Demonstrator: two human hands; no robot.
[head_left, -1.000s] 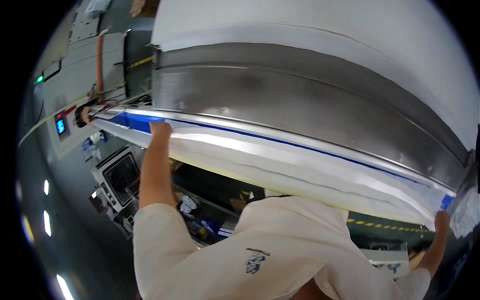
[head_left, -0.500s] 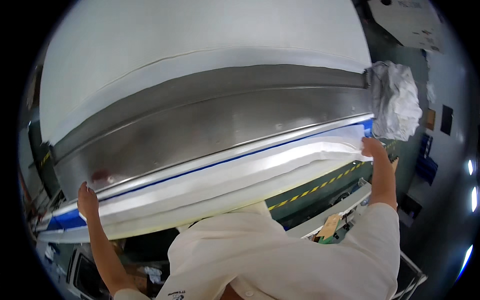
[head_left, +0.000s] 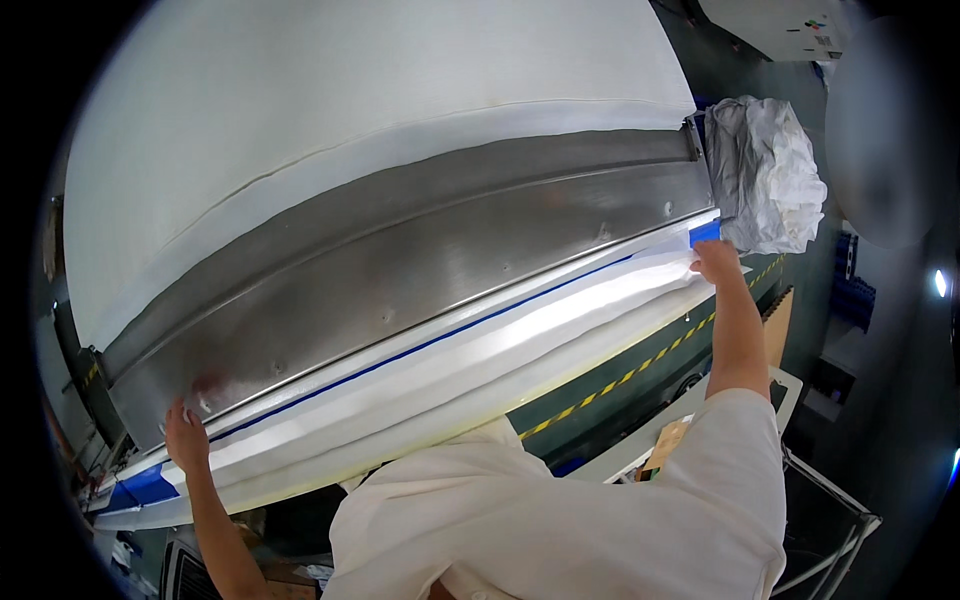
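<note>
R hand (head_left: 718, 262) pinches the R end of the white fabric strip (head_left: 520, 335), next to a blue patch (head_left: 705, 233). L hand (head_left: 187, 440) is at the L end (can't tell if gripping). Strip runs along the metal plate's (head_left: 450, 250) near edge.

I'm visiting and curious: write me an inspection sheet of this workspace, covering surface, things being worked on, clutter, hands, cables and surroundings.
Surface: long grey metal panel, a large white sheet beyond it.
Things being worked on: white strip running lengthwise along the panel's near side; blue material shows near both ends.
Clutter: crumpled grey-white sheet past the panel's right end; flat brown piece at lower right.
Left hand: by the panel's lower left edge; grip unclear.
Right hand: at the strip's right end; grip unclear.
Cables: none clearly made out.
Surroundings: dark floor with yellow-and-black marking.
</note>
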